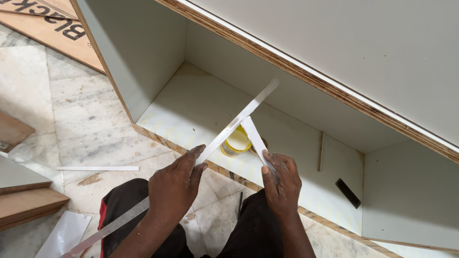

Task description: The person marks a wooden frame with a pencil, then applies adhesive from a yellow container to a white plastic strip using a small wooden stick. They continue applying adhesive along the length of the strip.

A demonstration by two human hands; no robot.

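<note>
My left hand (176, 184) grips a long white edge-banding strip (241, 114) that runs from the lower left up to the right over an open plywood cabinet (191, 102). My right hand (282, 184) holds a short flat white piece (254, 137), its tip touching the long strip. Just beneath where they meet, a small yellow tin with white contents (235, 142) stands on the cabinet's white inner panel.
A thin wooden sliver (321, 151) and a small black flat piece (347, 193) lie inside the cabinet. On the marble floor lie a loose white strip (98, 168), wooden boards (24, 203) at left, a white sheet (64, 234) and a printed plywood panel (52, 28).
</note>
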